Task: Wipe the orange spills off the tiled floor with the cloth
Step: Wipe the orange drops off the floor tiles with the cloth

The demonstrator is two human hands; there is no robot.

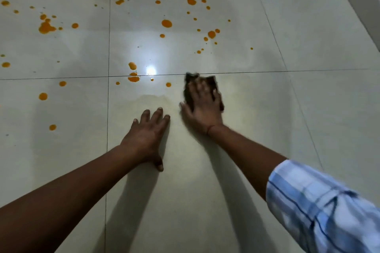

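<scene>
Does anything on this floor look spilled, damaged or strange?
Orange spills dot the tiled floor, mostly ahead and to the left. A pale smear lies before the left hand, beside the dark cloth under the right hand. No tile damage shows.

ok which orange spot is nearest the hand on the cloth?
The small round drop just left of the cloth, right below the grout line. Every other spot lies farther from the right hand.
</scene>
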